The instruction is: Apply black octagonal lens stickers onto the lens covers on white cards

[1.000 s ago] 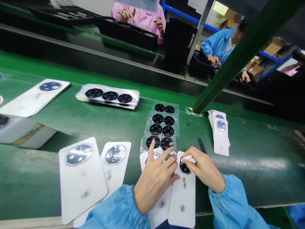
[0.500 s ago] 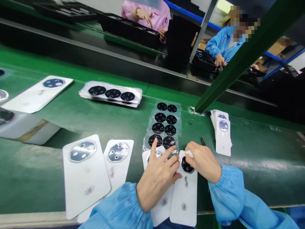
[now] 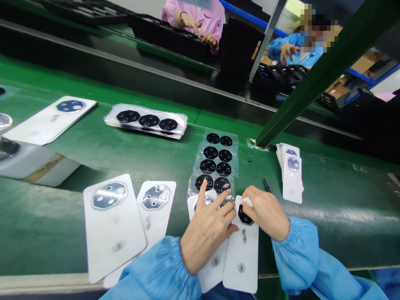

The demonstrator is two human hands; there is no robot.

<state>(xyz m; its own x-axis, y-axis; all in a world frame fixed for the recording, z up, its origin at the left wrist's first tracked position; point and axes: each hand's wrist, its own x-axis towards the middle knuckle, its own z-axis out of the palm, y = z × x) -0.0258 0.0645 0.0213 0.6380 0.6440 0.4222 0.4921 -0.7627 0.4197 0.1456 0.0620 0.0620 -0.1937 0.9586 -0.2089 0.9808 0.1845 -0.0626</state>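
In the head view, my right hand (image 3: 265, 213) pinches a small white wipe (image 3: 248, 201). It presses the wipe against the black octagonal camera patch (image 3: 245, 216) near the top of a white phone back panel (image 3: 240, 254). My left hand (image 3: 206, 231) lies with spread fingers over a second white panel (image 3: 214, 273), and its thumb and fingertips reach the edge of the first one. The left index fingertip touches a clear sheet of black octagonal stickers (image 3: 215, 154) just behind. My right fingers partly cover the patch.
Larger and smaller white panels (image 3: 115, 225) lie at left, with more panels (image 3: 50, 121) behind. A stack of sticker sheets (image 3: 145, 120) sits at the back, small panels (image 3: 292, 179) and a black pen (image 3: 266, 185) at right. A green post (image 3: 300, 91) slants up; two co-workers sit across.
My hands stay nearly in place, the right still holding the wipe on the patch. Across the bench, the blue-sleeved co-worker's hand has risen, and the pink-sleeved person's hands have shifted slightly.
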